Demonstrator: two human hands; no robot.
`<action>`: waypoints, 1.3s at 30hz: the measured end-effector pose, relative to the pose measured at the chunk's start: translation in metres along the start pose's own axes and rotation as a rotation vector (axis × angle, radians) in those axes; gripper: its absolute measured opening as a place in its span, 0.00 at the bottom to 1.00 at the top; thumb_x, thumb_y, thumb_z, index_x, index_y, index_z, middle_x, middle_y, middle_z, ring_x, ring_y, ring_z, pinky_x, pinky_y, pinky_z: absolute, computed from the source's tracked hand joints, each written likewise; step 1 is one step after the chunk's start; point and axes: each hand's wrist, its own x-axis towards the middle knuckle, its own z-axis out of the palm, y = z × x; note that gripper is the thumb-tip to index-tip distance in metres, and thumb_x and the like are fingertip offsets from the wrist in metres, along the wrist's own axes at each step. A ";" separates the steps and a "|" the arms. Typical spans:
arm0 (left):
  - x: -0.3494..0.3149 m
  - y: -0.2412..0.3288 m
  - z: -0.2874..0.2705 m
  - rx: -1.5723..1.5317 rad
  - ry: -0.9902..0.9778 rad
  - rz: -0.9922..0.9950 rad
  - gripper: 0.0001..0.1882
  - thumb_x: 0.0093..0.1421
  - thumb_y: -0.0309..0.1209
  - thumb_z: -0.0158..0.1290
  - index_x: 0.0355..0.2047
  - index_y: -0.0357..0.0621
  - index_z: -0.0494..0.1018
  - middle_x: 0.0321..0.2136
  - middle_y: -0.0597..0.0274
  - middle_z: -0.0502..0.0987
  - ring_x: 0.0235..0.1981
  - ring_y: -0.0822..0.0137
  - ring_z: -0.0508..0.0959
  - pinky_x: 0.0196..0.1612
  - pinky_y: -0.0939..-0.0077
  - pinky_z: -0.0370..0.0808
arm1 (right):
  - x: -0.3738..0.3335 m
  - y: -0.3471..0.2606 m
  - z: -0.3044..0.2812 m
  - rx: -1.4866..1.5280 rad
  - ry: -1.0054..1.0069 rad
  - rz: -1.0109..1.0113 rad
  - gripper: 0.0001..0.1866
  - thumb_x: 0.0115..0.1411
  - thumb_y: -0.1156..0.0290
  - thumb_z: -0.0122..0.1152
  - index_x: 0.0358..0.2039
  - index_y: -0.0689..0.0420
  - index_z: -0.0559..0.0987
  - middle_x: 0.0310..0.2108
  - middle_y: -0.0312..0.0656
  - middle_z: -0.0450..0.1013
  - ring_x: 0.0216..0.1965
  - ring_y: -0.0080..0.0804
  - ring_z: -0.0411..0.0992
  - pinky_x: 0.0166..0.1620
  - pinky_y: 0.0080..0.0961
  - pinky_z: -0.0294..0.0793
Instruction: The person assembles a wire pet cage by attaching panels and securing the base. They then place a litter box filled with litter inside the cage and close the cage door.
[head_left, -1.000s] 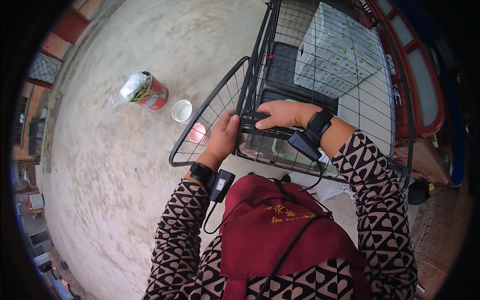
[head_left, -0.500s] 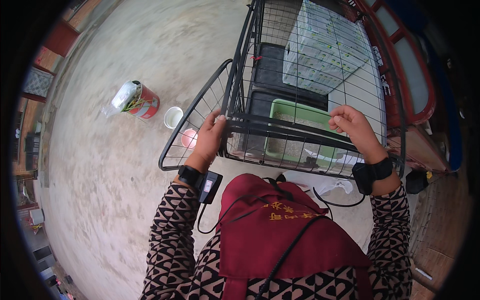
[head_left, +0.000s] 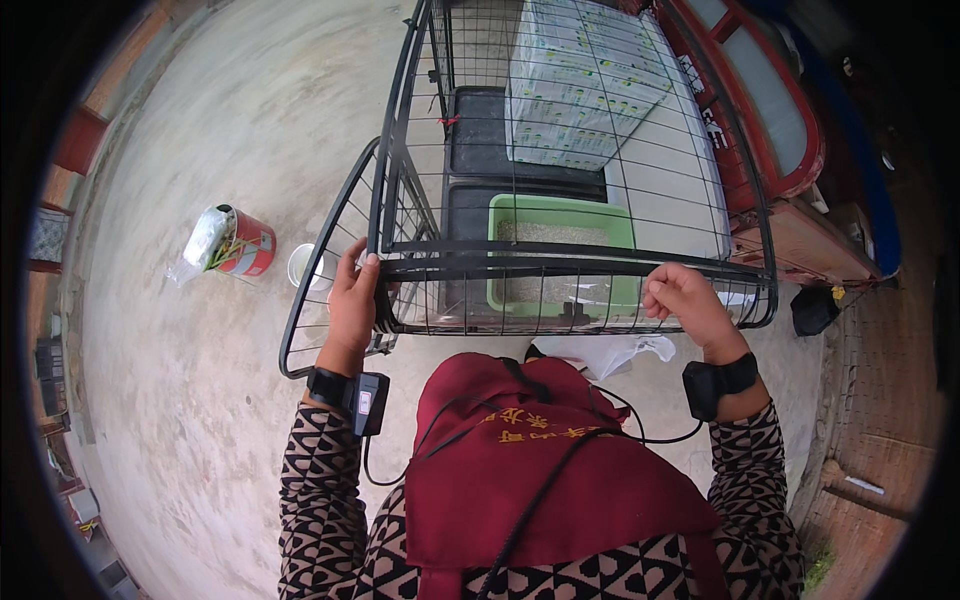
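A black wire cage (head_left: 575, 262) stands right in front of me, its side door (head_left: 325, 250) swung out to the left. My left hand (head_left: 350, 308) is closed at the cage's near left corner, thumb and fingers about the frame. At the near right, my right hand (head_left: 690, 305) has its fingers curled in at the top of the front wire panel; its exact grip is partly hidden. Through the bars I see a light green litter tray (head_left: 562, 212) holding greyish grains, on a black floor tray (head_left: 463, 215).
White-and-green packs (head_left: 580, 90) are stacked at the far side, seen through wire. A red bucket (head_left: 250, 245) with green stalks and a white bowl (head_left: 303, 262) stand on the concrete at left. A clear plastic bag (head_left: 610, 350) lies below the cage front. Red furniture (head_left: 800, 255) borders the right.
The view has shifted and turned, and the cage front now runs more nearly level across it. Both hands stay at the cage. The pink bowl by the door is now mostly hidden.
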 end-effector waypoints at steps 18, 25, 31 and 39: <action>-0.036 0.031 0.180 0.800 -0.186 0.804 0.08 0.50 0.26 0.54 0.32 0.40 0.72 0.27 0.54 0.74 0.31 0.52 0.73 0.36 0.62 0.70 | 0.111 -0.014 -0.046 -0.890 -0.651 -0.065 0.19 0.48 0.63 0.64 0.34 0.65 0.74 0.26 0.42 0.71 0.29 0.31 0.67 0.35 0.27 0.67; -0.036 0.028 0.201 0.929 -0.170 0.690 0.07 0.51 0.24 0.52 0.32 0.39 0.72 0.26 0.56 0.75 0.31 0.54 0.75 0.36 0.65 0.71 | 0.135 -0.001 -0.046 -0.514 -0.866 0.138 0.18 0.48 0.63 0.66 0.31 0.65 0.74 0.24 0.38 0.71 0.25 0.25 0.68 0.30 0.22 0.67; -0.035 0.029 0.204 0.973 -0.190 0.678 0.07 0.50 0.24 0.53 0.31 0.40 0.72 0.26 0.55 0.74 0.30 0.53 0.74 0.36 0.65 0.71 | 0.142 -0.001 -0.045 -0.428 -0.945 0.192 0.17 0.49 0.65 0.66 0.32 0.65 0.74 0.24 0.40 0.73 0.24 0.25 0.71 0.30 0.22 0.69; -0.030 0.032 0.205 1.135 -0.287 0.701 0.08 0.48 0.29 0.55 0.29 0.42 0.74 0.29 0.58 0.73 0.33 0.53 0.73 0.36 0.64 0.71 | 0.118 -0.003 -0.044 -0.760 -0.708 -0.167 0.24 0.44 0.59 0.68 0.34 0.65 0.75 0.28 0.46 0.73 0.32 0.36 0.71 0.35 0.33 0.69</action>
